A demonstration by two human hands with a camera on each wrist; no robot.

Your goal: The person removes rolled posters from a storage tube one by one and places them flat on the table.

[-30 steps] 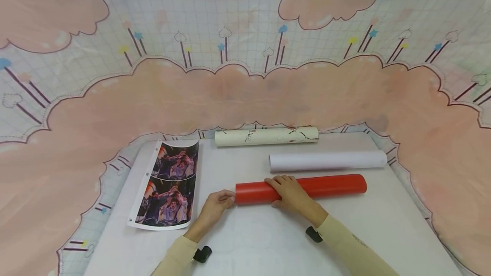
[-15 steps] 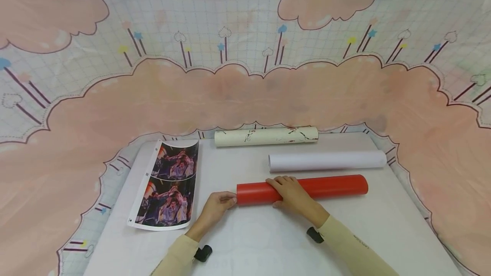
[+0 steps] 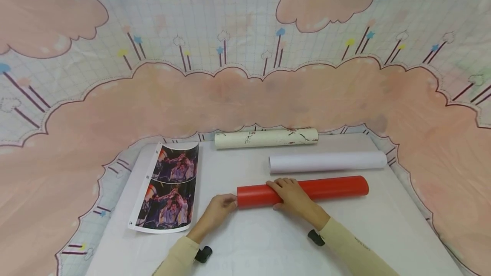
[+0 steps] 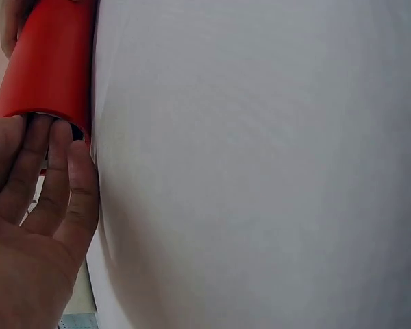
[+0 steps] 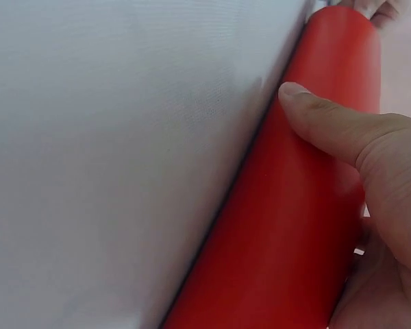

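Observation:
A hollow red roll (image 3: 333, 186) lies across the table, nearest the person. My right hand (image 3: 293, 197) grips it left of its middle. In the right wrist view the thumb (image 5: 329, 123) lies along the near side of the roll, and the other fingers go round the far side, mostly hidden. My left hand (image 3: 218, 210) is at the roll's left end. In the left wrist view some fingers (image 4: 38, 144) reach inside the open end while the thumb is at the rim, pinching the edge. What the fingertips touch inside is hidden.
Behind the red roll lies a white roll (image 3: 327, 162), and farther back a cream roll (image 3: 264, 138) with a branch pattern. On the left lies a curling sheet with two printed photos (image 3: 172, 205). A patterned cloth (image 3: 245, 97) hangs behind the white table (image 3: 261, 242).
The red roll and both hands have shifted very slightly right. The hold of both hands looks the same, and the head view has tilted a little.

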